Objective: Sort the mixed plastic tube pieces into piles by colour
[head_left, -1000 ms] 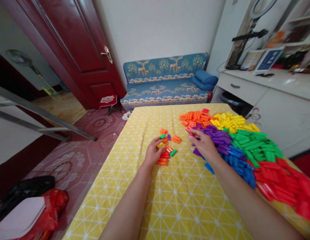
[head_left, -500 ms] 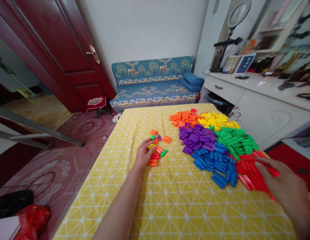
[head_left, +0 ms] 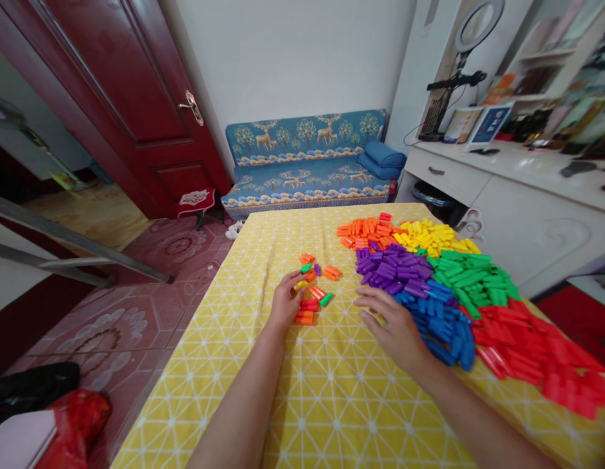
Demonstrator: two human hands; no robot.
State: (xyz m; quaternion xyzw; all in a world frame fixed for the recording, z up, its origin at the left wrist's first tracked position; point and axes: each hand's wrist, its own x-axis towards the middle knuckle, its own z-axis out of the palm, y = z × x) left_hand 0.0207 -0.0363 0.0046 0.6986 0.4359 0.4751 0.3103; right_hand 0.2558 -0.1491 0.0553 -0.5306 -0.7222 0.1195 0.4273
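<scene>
My left hand [head_left: 285,301] rests by a small mixed group of plastic pieces, its thumb and fingers apart. A yellow piece [head_left: 301,284] lies at its fingertips; I cannot tell if they touch. Around it are a green piece [head_left: 325,299], red pieces [head_left: 309,305], orange pieces [head_left: 332,273] and a purple piece [head_left: 317,269]. My right hand [head_left: 393,324], fingers stretched and holding nothing, is over the cloth left of the blue pile [head_left: 439,319], partly covering it. The purple pile [head_left: 394,268] sits just beyond.
A yellow patterned cloth [head_left: 302,391] covers the table. Farther right are orange [head_left: 365,232], yellow [head_left: 432,238], green [head_left: 478,277] and red [head_left: 536,345] piles. Behind stands a blue sofa [head_left: 307,176]; a white cabinet [head_left: 541,221] is at the right.
My right hand has moved left from the red pile to the cloth between the mixed group and the blue pile. My left hand has stayed by the mixed group. The view has shifted slightly.
</scene>
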